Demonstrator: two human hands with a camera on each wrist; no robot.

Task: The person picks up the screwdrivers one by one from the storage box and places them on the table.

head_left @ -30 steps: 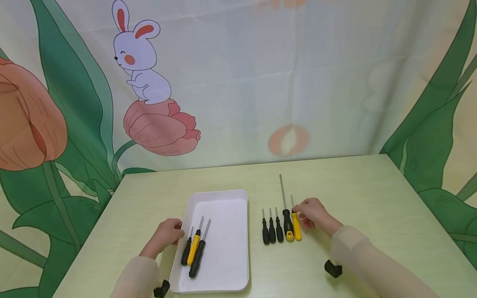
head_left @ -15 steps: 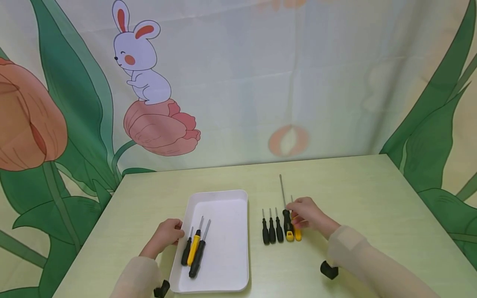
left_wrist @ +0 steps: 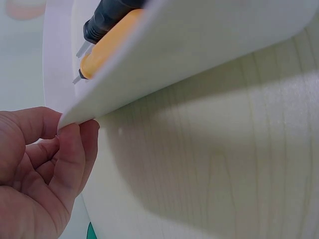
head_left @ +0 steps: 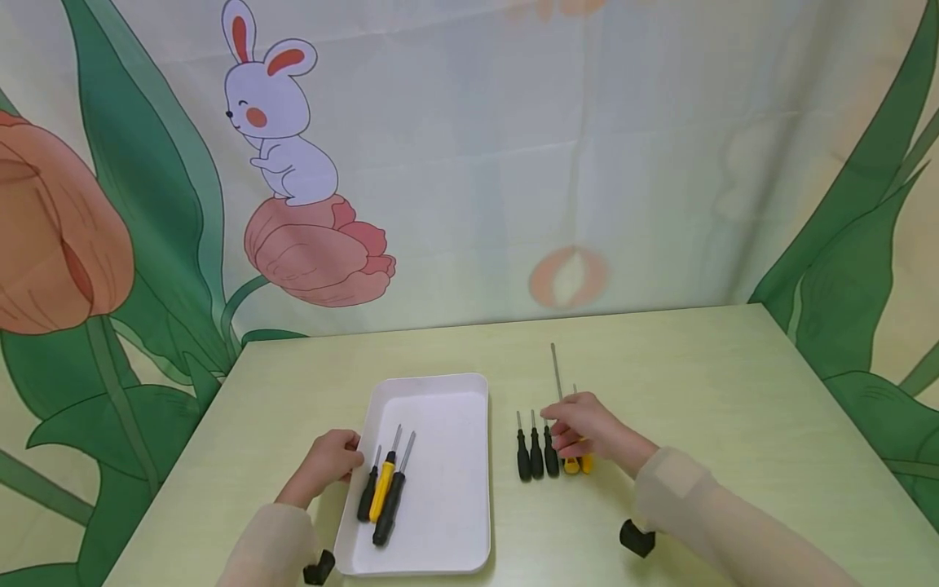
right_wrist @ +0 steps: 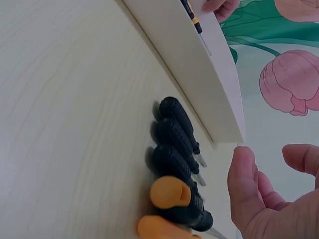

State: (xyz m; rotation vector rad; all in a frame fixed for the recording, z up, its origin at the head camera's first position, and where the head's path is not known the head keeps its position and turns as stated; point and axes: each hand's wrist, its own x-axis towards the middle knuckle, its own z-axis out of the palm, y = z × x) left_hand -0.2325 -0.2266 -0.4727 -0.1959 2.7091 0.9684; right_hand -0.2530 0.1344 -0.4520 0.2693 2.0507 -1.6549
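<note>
Head view: right grip (head_left: pixel 587 425), relaxed, empty, has shifted left to small black-handled screwdrivers (head_left: pixel 536 456), none lifted; left grip (head_left: pixel 330 458) pinches white rectangular tray (head_left: pixel 449 481).

Both arms forward: the person's left arm (head_left: pixel 267 542), sleeved almost to the hand, angles inward, and there's the left hand (head_left: pixel 328 461), thumb and fingers in a firm pinch. Across the way, the right arm (head_left: pixel 722 518) reaches in on a long slant, the right hand (head_left: pixel 590 425) back uppermost, a clear gap between thumb and forefinger, the other fingers loosely bent.
</note>
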